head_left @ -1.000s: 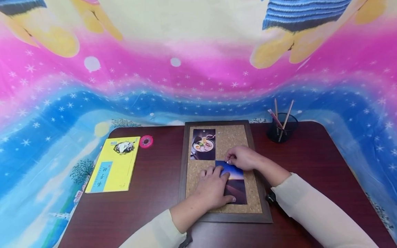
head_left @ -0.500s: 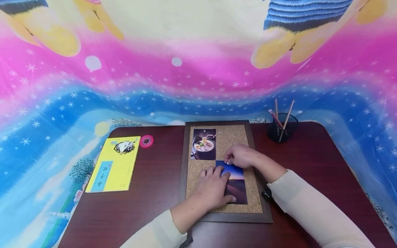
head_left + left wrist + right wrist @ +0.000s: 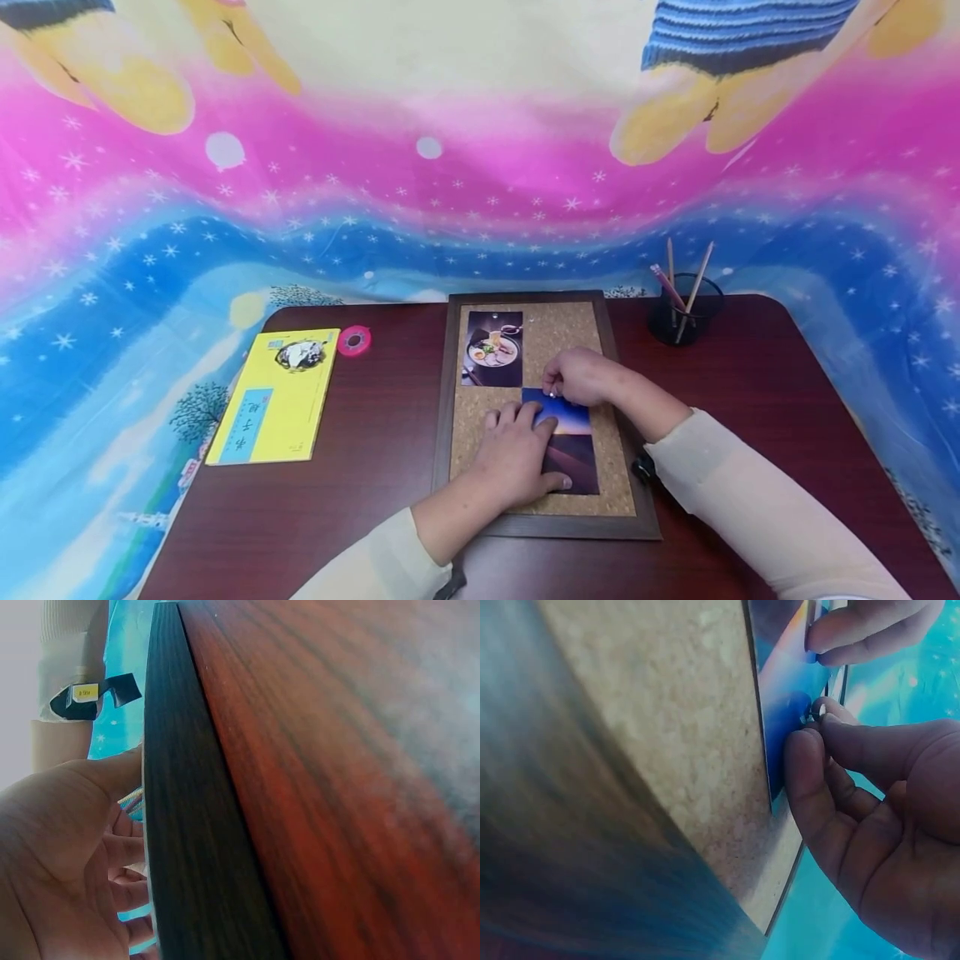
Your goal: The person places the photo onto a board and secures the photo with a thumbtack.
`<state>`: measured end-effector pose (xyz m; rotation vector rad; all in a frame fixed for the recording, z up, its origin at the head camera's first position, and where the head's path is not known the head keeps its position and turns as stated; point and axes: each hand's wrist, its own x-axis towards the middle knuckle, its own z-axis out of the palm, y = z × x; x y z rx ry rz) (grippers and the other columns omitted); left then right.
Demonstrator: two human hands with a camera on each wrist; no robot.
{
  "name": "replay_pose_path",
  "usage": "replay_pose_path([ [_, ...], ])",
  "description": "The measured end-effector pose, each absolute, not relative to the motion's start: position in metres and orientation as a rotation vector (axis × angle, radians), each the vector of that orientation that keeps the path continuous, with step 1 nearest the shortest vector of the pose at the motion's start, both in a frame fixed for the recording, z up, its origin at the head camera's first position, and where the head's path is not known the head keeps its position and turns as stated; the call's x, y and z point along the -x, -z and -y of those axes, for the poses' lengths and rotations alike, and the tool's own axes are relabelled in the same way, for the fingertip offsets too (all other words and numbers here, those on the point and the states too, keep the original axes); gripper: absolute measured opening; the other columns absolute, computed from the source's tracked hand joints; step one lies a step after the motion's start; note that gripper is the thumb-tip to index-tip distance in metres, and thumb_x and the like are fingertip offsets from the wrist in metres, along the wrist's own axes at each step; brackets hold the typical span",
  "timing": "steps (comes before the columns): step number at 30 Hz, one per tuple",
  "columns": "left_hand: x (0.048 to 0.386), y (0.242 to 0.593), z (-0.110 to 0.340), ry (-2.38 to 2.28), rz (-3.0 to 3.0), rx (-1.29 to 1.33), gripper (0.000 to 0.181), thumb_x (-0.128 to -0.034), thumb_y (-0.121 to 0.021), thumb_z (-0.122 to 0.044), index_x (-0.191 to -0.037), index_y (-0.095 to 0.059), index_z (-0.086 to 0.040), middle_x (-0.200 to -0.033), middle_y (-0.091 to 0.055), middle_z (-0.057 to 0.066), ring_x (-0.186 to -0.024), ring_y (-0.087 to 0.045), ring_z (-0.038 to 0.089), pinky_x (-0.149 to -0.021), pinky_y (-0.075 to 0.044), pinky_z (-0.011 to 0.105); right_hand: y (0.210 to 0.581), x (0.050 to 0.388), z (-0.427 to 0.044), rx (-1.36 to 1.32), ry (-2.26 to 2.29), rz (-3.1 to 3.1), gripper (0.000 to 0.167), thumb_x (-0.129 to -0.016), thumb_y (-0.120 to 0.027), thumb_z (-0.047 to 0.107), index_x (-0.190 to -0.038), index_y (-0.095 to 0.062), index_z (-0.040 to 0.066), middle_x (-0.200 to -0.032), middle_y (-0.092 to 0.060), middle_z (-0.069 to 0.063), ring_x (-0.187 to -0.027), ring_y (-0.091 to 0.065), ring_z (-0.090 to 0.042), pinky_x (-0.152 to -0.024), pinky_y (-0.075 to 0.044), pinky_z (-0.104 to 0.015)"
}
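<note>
On a framed cork board (image 3: 480, 417) lies a photo (image 3: 566, 454) of a blue and orange sky over dark ground. My left hand (image 3: 513, 454) rests on the photo's left side with fingers spread, pressing it to the cork. Finger and thumb of my right hand (image 3: 585, 377) pinch a small shiny push pin (image 3: 552, 395) at the photo's top edge. In the right wrist view the pin (image 3: 819, 712) shows between the fingertips, close to the photo's surface. Whether its point is in the cork cannot be made out.
A ramen photo (image 3: 492, 350) hangs pinned at the board's upper left, with another pin (image 3: 532, 320) beside it. Left stand a yellow book (image 3: 288, 408) and a pink tape roll (image 3: 355, 341). A black mesh cup (image 3: 686, 321) with pencils is at the back right.
My right hand has shifted very slightly left and down at the photo's top edge, still pinching the pin. The left hand stays in place.
</note>
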<state>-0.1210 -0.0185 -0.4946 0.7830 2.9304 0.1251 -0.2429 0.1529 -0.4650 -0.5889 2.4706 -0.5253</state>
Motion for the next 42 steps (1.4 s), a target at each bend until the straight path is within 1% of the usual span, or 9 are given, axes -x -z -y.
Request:
replay_pose_path([
  [2,0.1212,0.4942,0.0186,-0.124,-2.936,-0.781,0.087,-0.0814,-0.066,-0.080,-0.148,-0.057,-0.024,-0.149,-0.051,0.009,-0.132,-0.045,0.032,-0.103,-0.038,0.051,0.4665,0.2426,-0.1539,0.593,0.551,-2.474,0.020,-0.100,-0.060,0.004,-0.092,-0.075,0.015,-0.080,-0.067,0.000,-0.066,-0.060,-0.014,-0.063,-0.050,-0.029],
  [6,0.1212,0.4928,0.0190,-0.125,-2.935,-0.775,0.087,-0.0813,-0.067,-0.080,-0.148,-0.058,-0.024,-0.149,-0.051,0.009,-0.132,-0.045,0.032,-0.103,-0.038,0.053,0.4697,0.2435,-0.1571,0.611,0.603,-2.486,0.021,-0.100,-0.059,0.003,-0.092,-0.075,0.014,-0.077,-0.067,0.000,-0.062,-0.062,-0.012,-0.063,-0.051,-0.029],
  [15,0.1211,0.4932,0.0185,-0.137,-2.927,-0.775,0.087,-0.0810,-0.068,-0.079,-0.147,-0.059,-0.023,-0.149,-0.051,0.010,-0.133,-0.045,0.032,-0.103,-0.038,0.053,0.4730,0.2454,-0.1610,0.591,0.647,-2.473,0.018,-0.101,-0.061,0.005,-0.093,-0.075,0.014,-0.076,-0.066,0.000,-0.062,-0.063,-0.014,-0.062,-0.053,-0.030],
  [24,0.1212,0.4939,0.0192,-0.137,-2.928,-0.763,0.087,-0.0808,-0.068,-0.079,-0.147,-0.058,-0.024,-0.150,-0.051,0.010,-0.133,-0.044,0.032,-0.104,-0.037,0.053,0.4705,0.2416,-0.1553,0.659,0.604,-2.498,0.012,-0.098,-0.070,0.009,-0.091,-0.076,0.016,-0.074,-0.068,0.004,-0.061,-0.063,-0.010,-0.065,-0.052,-0.029],
  [31,0.1219,0.4956,0.0175,-0.153,-2.911,-0.777,0.087,-0.0821,-0.067,-0.079,-0.149,-0.057,-0.024,-0.151,-0.050,0.010,-0.135,-0.043,0.032,-0.103,-0.037,0.053,0.4725,0.2416,-0.1592,0.603,0.633,-2.479,0.015,-0.100,-0.064,0.005,-0.093,-0.075,0.013,-0.080,-0.069,0.002,-0.064,-0.064,-0.010,-0.066,-0.054,-0.029],
  [35,0.1224,0.4957,0.0175,-0.152,-2.915,-0.775,0.087,-0.0814,-0.067,-0.079,-0.148,-0.058,-0.024,-0.151,-0.050,0.010,-0.134,-0.044,0.032,-0.103,-0.037,0.054,0.4737,0.2418,-0.1603,0.590,0.639,-2.482,0.015,-0.100,-0.063,0.005,-0.095,-0.075,0.012,-0.079,-0.068,0.002,-0.065,-0.065,-0.010,-0.066,-0.055,-0.029],
  [42,0.1224,0.4954,0.0177,-0.151,-2.919,-0.772,0.087,-0.0810,-0.068,-0.079,-0.148,-0.058,-0.024,-0.151,-0.050,0.010,-0.134,-0.045,0.032,-0.104,-0.037,0.054,0.4732,0.2432,-0.1595,0.600,0.612,-2.491,0.016,-0.100,-0.063,0.005,-0.094,-0.075,0.013,-0.078,-0.067,0.002,-0.063,-0.065,-0.011,-0.064,-0.054,-0.028],
])
